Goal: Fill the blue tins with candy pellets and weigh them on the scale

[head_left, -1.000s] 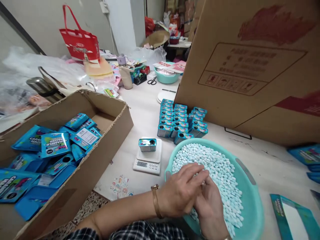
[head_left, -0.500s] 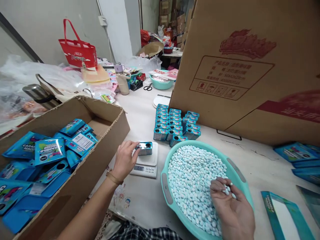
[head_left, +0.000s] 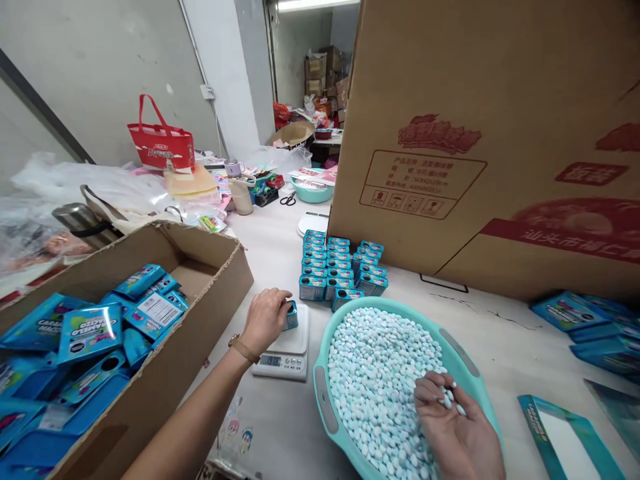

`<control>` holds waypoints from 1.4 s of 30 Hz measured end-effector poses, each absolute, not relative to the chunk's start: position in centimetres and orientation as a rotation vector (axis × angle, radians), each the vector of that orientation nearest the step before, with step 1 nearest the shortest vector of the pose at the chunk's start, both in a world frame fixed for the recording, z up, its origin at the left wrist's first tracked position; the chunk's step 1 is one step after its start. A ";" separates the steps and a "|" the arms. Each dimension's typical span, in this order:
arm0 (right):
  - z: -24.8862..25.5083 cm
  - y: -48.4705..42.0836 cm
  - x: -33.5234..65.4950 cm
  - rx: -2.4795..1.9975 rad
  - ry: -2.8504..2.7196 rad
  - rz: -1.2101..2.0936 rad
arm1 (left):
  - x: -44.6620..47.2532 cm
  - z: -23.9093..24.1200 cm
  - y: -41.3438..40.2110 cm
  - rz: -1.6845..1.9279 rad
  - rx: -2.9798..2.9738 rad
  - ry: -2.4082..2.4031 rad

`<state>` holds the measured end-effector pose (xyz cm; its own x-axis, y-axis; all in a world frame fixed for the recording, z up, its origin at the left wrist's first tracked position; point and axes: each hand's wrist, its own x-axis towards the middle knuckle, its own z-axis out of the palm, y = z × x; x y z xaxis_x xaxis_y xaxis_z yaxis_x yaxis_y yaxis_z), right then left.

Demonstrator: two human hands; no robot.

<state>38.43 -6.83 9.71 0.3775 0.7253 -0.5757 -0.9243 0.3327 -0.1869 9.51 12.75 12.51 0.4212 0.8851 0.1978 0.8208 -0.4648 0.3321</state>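
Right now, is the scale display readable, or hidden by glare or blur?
Head view: light even, shadows soft, no glare on the small white digital scale; its display is too small to read. Left hand on the small blue tin and right hand holding pale blue tablets look sharp. Lens distortion tilts the large brown cardboard carton.

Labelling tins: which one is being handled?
The tin on the scale, gripped by the left hand; the other tins sit stacked beside the big carton.

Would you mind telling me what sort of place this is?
Likely a small packing workshop: a basin of pale candies, a tin held on a scale, rows of blue tins, and big cardboard cartons.
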 end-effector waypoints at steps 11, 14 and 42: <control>8.5 -8.0 39.6 -0.431 0.447 1.126 | 8.5 15.7 12.0 -0.201 2.723 1.216; 8.7 -8.0 39.5 -0.429 0.471 1.125 | 7.7 15.8 11.5 -0.226 2.681 1.197; 8.3 -9.2 41.8 -0.801 0.280 1.176 | 12.2 18.7 20.1 0.472 2.486 0.963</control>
